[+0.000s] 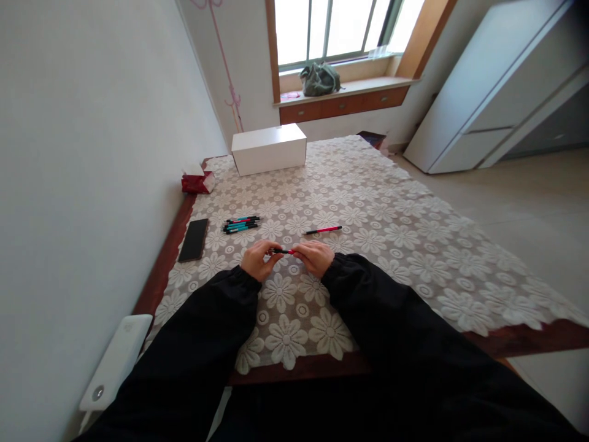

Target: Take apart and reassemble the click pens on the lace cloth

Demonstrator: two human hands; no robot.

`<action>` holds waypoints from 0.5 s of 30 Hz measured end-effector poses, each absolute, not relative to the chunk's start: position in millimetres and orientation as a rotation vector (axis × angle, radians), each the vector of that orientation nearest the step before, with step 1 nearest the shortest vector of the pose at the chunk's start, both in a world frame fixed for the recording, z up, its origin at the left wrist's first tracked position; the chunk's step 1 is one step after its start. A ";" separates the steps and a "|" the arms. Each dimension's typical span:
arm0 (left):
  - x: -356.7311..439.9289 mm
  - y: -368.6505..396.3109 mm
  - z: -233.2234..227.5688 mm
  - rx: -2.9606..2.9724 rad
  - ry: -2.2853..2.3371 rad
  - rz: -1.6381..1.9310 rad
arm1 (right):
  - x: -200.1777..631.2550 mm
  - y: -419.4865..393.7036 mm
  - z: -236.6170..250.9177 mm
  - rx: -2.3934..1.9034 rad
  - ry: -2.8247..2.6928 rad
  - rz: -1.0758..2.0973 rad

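While pinched at both ends, red pen between left hand and right hand fingers.

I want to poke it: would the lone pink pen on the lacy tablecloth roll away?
The pink pen looks thin and round, so a sideways push would probably roll it. The bumpy lace tablecloth may stop it soon. It looks light and stiff, likely easy to pick up with two fingers.

Wooden table, lace cloth, white box, phone, pens, red pen, tissue pack
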State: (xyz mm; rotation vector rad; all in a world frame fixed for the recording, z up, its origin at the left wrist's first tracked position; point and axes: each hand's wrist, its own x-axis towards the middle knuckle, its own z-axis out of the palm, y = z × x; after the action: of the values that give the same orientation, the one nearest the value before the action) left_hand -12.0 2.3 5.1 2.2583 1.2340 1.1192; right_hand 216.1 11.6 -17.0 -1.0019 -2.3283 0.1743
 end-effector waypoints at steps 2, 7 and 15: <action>-12.1 1.8 6.3 2.264 1.273 1.139 | 216.4 12.1 -16.9 -1.007 -2.340 0.169; -12.8 2.4 6.5 2.254 1.397 1.058 | 215.8 11.9 -16.6 -1.007 -2.338 0.167; -13.0 3.7 5.1 2.197 1.348 1.185 | 216.8 12.6 -15.4 -1.019 -2.355 0.151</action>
State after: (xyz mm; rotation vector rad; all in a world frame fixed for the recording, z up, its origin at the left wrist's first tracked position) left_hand -13.0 3.7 5.1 2.1973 1.3481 1.1848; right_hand 216.8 12.6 -15.4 -1.0186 -2.3547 0.1506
